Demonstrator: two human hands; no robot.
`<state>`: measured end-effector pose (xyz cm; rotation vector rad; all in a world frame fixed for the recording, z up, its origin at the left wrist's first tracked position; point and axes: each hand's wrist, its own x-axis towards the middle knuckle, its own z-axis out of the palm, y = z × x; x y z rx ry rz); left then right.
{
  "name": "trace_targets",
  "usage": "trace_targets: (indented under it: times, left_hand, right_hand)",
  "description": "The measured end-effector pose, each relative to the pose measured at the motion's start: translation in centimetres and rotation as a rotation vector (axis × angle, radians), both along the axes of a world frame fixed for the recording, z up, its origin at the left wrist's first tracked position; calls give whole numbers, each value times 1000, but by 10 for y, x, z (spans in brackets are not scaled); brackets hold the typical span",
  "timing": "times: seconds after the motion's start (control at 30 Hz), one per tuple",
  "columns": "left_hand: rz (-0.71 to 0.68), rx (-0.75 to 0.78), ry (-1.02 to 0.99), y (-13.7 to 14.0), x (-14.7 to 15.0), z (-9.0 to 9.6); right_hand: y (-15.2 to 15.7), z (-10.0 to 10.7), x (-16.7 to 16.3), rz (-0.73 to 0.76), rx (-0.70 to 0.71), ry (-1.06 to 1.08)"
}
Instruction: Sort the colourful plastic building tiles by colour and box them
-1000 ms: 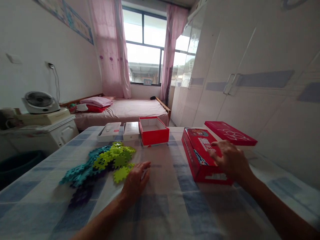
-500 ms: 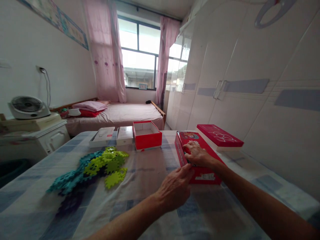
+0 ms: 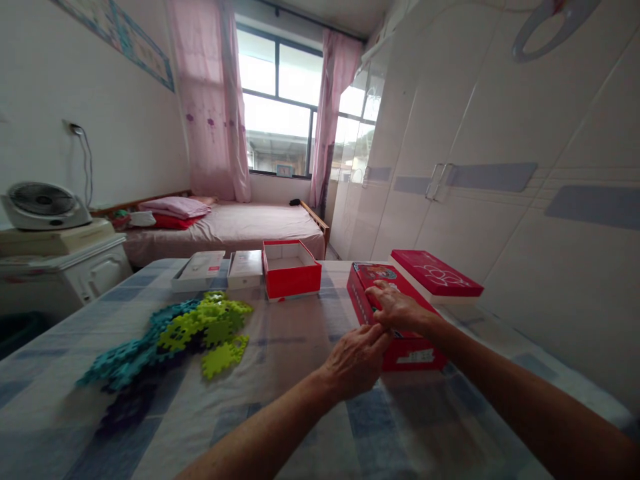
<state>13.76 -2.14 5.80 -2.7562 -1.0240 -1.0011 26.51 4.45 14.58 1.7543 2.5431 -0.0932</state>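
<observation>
A closed red box (image 3: 415, 355) with a colourful picture on its top lies on the table, right of centre. My right hand (image 3: 400, 310) rests over its top, fingers stretched forward across the lid. At the box's near left corner, my left hand (image 3: 357, 360) has its fingers closed together against the edge. The fingertips of both hands nearly meet there, and part of the left fingers' grip is hidden. Across to the left lies a heap of gear-shaped plastic pieces: lime green pieces (image 3: 220, 327), teal pieces (image 3: 120, 363) and dark purple pieces (image 3: 133, 403).
An open, empty-looking red box (image 3: 293, 283) stands at the table's far side, beside two white boxes, one (image 3: 245, 270) nearer it and one (image 3: 200, 270) further left. Behind the closed box is a dark red flat box (image 3: 437, 272). A checked cloth (image 3: 295, 373) covers the table.
The camera view has shifted slightly, moving the table items a little left. My left hand has moved slightly closer to my right hand at the box. Both stay at the red box.
</observation>
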Motion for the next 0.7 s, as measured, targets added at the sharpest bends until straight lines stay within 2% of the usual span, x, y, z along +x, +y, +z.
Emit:
trace_targets:
  times: [0.17, 0.33, 0.5, 0.7]
  left_hand:
    - [36, 119, 19, 3, 6, -16]
    - [136, 216, 64, 0, 9, -31]
    - [150, 277, 77, -3, 13, -26]
    - [149, 245, 75, -4, 21, -16]
  right_hand:
    - [-1, 1, -5, -8, -7, -51]
    - [-5, 5, -11, -22, 11, -60]
    - [-3, 4, 1, -4, 27, -62]
    - [-5, -2, 13, 2, 52, -107]
